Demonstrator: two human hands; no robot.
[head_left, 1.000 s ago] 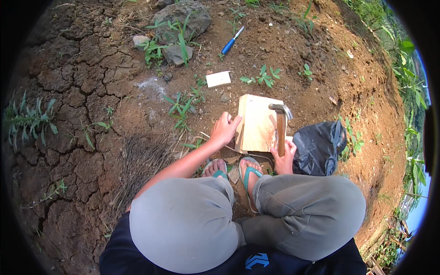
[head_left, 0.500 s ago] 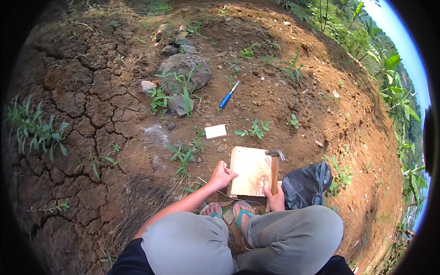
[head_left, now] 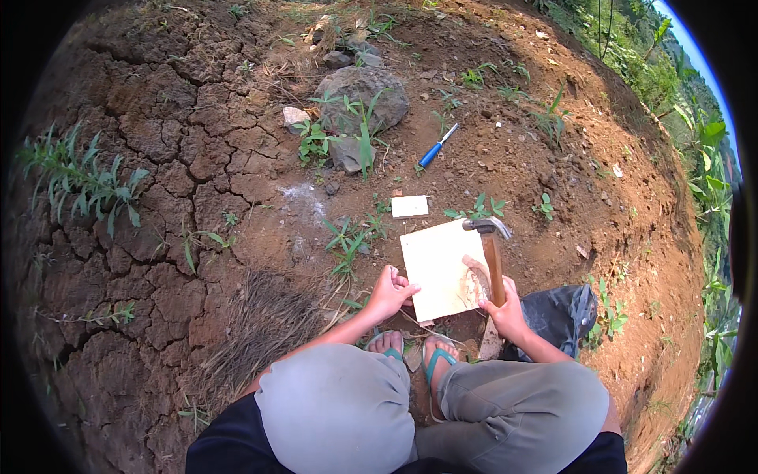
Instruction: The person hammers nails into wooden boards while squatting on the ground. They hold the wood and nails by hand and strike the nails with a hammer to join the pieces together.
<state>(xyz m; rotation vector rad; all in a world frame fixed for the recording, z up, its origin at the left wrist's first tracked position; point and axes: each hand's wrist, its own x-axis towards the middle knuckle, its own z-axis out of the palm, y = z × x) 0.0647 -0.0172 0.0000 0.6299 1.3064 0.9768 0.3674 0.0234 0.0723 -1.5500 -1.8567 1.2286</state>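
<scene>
Left hand (head_left: 391, 295): fingers curled inward, thumb close to the index finger, fingertips at the lower left edge of the pale wooden board (head_left: 438, 265). Whether they grip the edge or pinch a small item cannot be told.

Right hand (head_left: 511, 317): fingers closed around the lower part of the wooden handle of the claw hammer (head_left: 493, 268); thumb at the lower right corner of the board. The handle extends forward from these fingers. The steel head lies beyond them at the upper right corner of the board, claw directed right. Contact between head and board cannot be determined.

Board position: between the fingers of the two hands, broad face up, extending forward of both. A brown marking shows on its right part, ahead of the right fingers.

Surrounding items: a small pale rectangular block (head_left: 410, 207) lies on the soil beyond the left fingers, past the far edge of the board. A blue-handled chisel (head_left: 431, 154) lies farther forward, blade directed away. A black plastic bag (head_left: 562, 308) sits just right of the right fingers. A large grey rock (head_left: 367, 95) stands well forward of the left fingers.
</scene>
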